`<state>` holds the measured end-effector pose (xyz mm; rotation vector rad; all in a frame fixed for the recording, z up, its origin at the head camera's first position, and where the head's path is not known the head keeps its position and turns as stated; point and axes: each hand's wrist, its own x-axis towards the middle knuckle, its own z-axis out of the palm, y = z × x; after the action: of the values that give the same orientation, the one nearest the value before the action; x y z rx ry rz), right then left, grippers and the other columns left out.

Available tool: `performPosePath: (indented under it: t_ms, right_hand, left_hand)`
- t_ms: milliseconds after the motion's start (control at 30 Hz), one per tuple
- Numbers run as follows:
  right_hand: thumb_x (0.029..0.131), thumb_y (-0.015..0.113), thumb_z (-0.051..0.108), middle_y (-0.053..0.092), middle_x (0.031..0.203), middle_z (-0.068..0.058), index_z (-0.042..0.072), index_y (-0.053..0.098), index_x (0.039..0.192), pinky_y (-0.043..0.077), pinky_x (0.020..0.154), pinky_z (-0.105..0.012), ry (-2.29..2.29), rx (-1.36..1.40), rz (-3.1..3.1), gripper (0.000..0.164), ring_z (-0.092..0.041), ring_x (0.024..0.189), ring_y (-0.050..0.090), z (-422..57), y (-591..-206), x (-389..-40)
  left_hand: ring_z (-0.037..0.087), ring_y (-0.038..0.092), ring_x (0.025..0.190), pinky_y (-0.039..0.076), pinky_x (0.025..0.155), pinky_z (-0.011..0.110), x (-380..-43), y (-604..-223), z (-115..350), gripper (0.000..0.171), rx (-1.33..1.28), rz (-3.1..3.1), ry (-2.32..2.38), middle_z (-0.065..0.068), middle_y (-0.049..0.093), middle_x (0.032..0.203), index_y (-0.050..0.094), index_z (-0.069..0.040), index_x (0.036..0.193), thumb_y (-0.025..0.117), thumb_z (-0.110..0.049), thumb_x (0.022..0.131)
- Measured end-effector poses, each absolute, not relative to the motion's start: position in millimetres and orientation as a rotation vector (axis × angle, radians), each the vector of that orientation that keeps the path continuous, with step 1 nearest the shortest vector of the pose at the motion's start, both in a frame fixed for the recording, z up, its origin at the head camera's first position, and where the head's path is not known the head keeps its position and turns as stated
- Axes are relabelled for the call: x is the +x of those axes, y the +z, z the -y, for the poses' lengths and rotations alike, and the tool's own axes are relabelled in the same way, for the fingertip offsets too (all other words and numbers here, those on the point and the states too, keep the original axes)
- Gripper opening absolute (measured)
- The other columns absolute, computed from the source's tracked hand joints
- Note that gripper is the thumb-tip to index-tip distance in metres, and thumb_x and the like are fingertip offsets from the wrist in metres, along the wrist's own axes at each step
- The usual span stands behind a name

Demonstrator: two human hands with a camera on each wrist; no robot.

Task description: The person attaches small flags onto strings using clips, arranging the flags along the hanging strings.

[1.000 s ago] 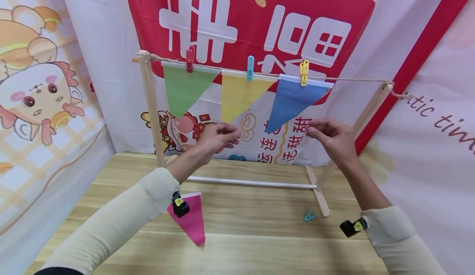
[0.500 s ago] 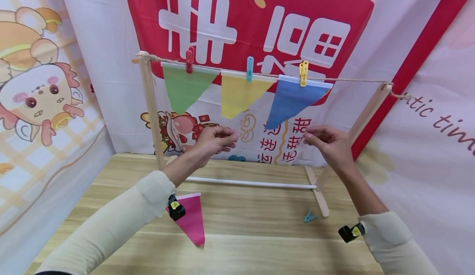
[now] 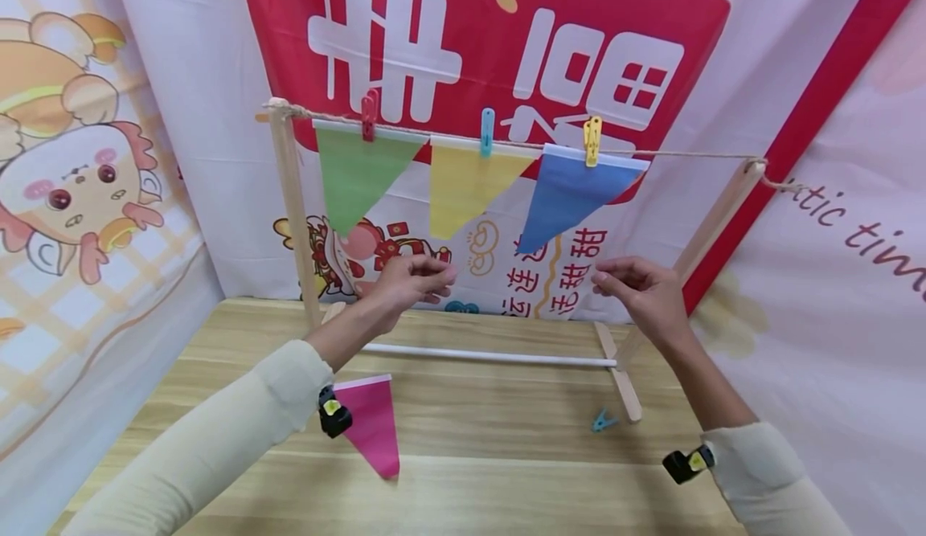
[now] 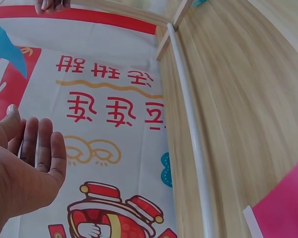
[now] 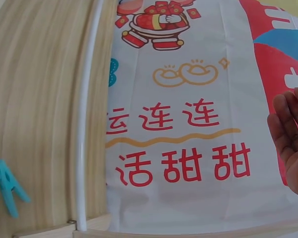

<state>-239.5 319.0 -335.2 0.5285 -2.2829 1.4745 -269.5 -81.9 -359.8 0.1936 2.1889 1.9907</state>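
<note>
Three pennants hang from a twine line: a green pennant under a red clothespin, a yellow pennant under a blue clothespin, and a blue pennant under a yellow clothespin. My left hand hovers below the green and yellow pennants, fingers loosely bent, holding nothing. Below and right of the blue pennant, my right hand is in the air, also holding nothing; it touches no pennant. On the table lie a pink pennant, partly behind the left wrist camera, and a teal clothespin.
The twine runs between two wooden posts, joined low down by a white rod. A wooden foot supports the right post on the wood-grain table. Printed cloth hangs close behind the stand.
My left hand has drifted left and slightly down, away from the yellow pennant. The right hand has sunk a little. The hanging pennants' tips sway slightly.
</note>
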Motion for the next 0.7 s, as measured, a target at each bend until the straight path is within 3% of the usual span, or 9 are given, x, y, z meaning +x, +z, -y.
performPosePath:
  t_ms: [167, 467, 700]
  right_hand:
    - [0.104, 0.081, 0.007, 0.086, 0.097, 0.004, -0.007, 0.08, 0.123, 0.067, 0.084, -0.019, 1.491, 0.523, 2.283, 0.023, -0.008, 0.082, 0.083, -323, -342, -239]
    - [0.105, 0.081, 0.009, 0.082, 0.092, 0.019, -0.009, 0.078, 0.123, 0.066, 0.083, -0.017, 1.488, 0.488, 2.328, 0.026, -0.004, 0.082, 0.082, -325, -353, -238]
    - [0.105, 0.081, 0.011, 0.084, 0.093, 0.013, -0.006, 0.08, 0.121, 0.067, 0.082, -0.018, 1.474, 0.447, 2.37, 0.024, -0.004, 0.081, 0.081, -328, -364, -236]
  left_hand:
    - [0.022, 0.082, 0.105, 0.067, 0.104, 0.043, -268, -364, 86, 0.032, 0.182, -2.189, 1.975, 0.007, 0.084, 0.116, 0.076, -0.004, 0.136, 0.079, -0.022, 0.109]
    - [0.012, 0.081, 0.095, 0.068, 0.103, 0.044, -267, -376, 98, 0.035, 0.173, -2.227, 1.935, 0.009, 0.085, 0.119, 0.075, -0.001, 0.139, 0.077, -0.022, 0.11]
    - [0.024, 0.083, 0.109, 0.069, 0.1, 0.039, -263, -387, 107, 0.036, 0.119, -2.24, 1.923, 0.011, 0.084, 0.12, 0.076, -0.002, 0.138, 0.077, -0.024, 0.111]
